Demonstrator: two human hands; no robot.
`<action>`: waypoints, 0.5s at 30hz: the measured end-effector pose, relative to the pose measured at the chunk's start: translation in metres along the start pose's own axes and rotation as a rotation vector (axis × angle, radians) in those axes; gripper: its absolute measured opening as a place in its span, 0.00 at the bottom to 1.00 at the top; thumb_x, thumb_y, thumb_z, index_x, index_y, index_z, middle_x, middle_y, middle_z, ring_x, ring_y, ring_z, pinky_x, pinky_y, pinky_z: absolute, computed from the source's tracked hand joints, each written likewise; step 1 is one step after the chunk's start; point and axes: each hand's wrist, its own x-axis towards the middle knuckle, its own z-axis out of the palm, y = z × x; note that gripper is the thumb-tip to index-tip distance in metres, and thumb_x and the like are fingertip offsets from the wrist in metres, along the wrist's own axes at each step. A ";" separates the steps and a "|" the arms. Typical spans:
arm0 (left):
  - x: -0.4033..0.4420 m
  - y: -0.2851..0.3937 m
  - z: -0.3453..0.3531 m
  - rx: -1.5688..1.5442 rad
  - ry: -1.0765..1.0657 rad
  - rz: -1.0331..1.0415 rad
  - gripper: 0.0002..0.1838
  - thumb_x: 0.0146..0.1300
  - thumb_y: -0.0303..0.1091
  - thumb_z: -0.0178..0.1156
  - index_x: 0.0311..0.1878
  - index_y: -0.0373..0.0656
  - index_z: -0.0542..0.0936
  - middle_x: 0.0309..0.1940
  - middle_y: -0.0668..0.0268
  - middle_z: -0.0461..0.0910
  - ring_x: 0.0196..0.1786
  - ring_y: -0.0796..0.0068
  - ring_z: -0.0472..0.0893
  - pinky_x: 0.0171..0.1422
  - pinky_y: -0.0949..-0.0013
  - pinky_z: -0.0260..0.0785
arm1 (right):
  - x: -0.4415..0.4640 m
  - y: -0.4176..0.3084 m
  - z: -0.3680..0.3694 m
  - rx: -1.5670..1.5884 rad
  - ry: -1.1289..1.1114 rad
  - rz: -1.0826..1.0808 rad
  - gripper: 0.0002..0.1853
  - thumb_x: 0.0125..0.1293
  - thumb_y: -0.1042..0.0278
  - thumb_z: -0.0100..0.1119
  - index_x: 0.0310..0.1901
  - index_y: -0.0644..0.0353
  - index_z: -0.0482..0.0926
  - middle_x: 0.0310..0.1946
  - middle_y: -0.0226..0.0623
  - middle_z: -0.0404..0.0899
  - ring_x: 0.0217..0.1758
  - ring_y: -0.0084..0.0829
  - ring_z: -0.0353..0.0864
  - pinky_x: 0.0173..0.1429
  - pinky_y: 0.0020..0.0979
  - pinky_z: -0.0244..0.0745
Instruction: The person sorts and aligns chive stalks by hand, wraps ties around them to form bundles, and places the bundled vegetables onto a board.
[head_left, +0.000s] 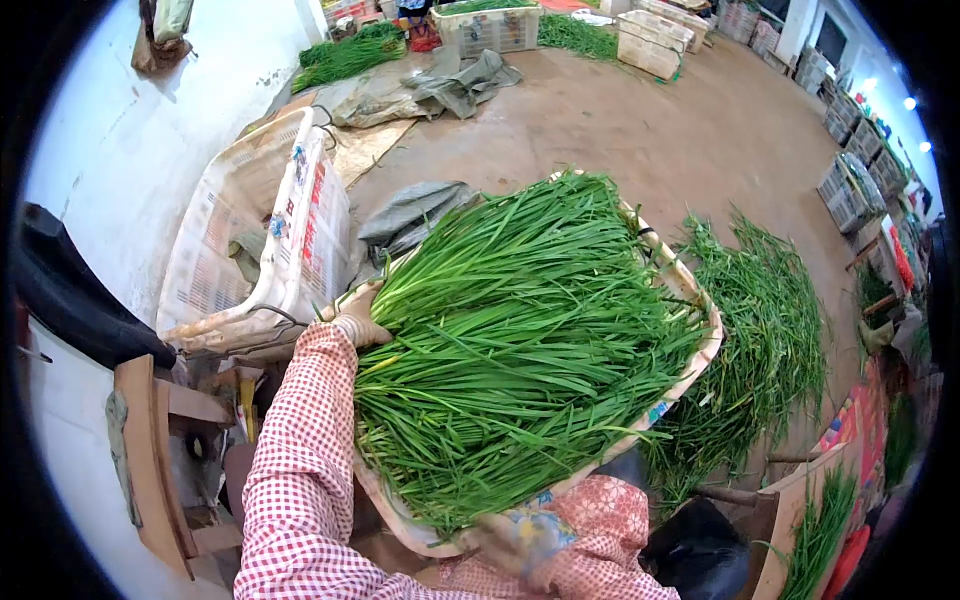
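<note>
A heap of long green garlic chives (530, 320) fills a pale plastic crate (705, 345) in front of me, the stem ends pointing left and leaf tips right. My left hand (362, 320), in a light glove, is closed round stem ends at the crate's left side; greens partly hide its fingers. My right hand (510, 542) is at the near rim, low in the view. Motion smears its fingers, so I cannot tell whether they hold anything. Both arms wear red-and-white checked sleeves (310, 440).
An upright white crate (260, 240) stands against the left wall. Loose greens (765, 330) lie on the floor to the right. Grey sheeting (410, 215) lies behind my crate. More crates (650, 45) stand farther back. A wooden frame (165, 460) is at the lower left.
</note>
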 end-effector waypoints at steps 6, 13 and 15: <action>-0.019 0.041 -0.028 0.057 -0.012 -0.087 0.46 0.38 0.43 0.71 0.64 0.37 0.65 0.55 0.51 0.75 0.59 0.55 0.74 0.64 0.65 0.66 | 0.004 -0.006 -0.018 -0.135 0.077 -0.256 0.23 0.60 0.59 0.59 0.57 0.55 0.73 0.46 0.43 0.78 0.46 0.44 0.79 0.49 0.40 0.73; -0.018 0.052 -0.069 0.001 -0.068 -0.062 0.39 0.39 0.31 0.71 0.59 0.37 0.69 0.48 0.50 0.79 0.52 0.54 0.79 0.57 0.62 0.71 | 0.018 -0.019 -0.040 0.107 -0.022 0.032 0.17 0.64 0.54 0.54 0.49 0.52 0.75 0.35 0.41 0.81 0.41 0.47 0.81 0.49 0.44 0.74; -0.010 0.053 -0.085 -0.118 -0.237 -0.065 0.36 0.37 0.30 0.72 0.56 0.36 0.73 0.47 0.52 0.80 0.51 0.59 0.79 0.56 0.62 0.71 | 0.018 -0.020 -0.038 0.103 -0.038 0.051 0.14 0.62 0.59 0.56 0.47 0.53 0.76 0.33 0.42 0.82 0.39 0.46 0.81 0.45 0.43 0.75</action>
